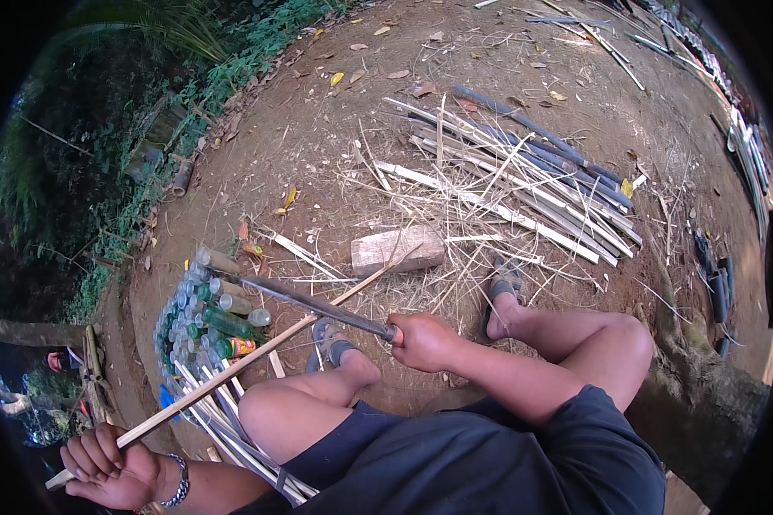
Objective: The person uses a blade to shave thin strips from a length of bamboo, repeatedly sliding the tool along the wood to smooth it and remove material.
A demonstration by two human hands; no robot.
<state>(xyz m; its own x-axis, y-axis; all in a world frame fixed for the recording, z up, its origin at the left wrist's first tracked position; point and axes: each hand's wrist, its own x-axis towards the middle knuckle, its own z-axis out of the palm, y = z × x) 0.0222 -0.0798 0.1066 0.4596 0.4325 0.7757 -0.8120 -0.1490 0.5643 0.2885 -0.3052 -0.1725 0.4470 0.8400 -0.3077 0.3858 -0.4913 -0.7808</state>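
Note:
My left hand (112, 468), at the lower left, is closed around the near end of a long split bamboo strip (223, 376). The strip slants up and away to the right, its far end over a squared wooden block (368, 255) on the ground. In my right hand (425, 342) is the handle of a machete (339, 315), gripped in a fist. Its long dark blade points to the far left and crosses the strip in front of my left foot; the blade looks to be against the strip where they cross.
Clear and green bottles (223, 322) are massed at the left. More pale strips (232, 421) lie beside my left leg. Beyond the block, split strips and dark poles (532, 193) lie among shavings. A tree root (670, 283) runs along the right; green plants (137, 172) border the far left.

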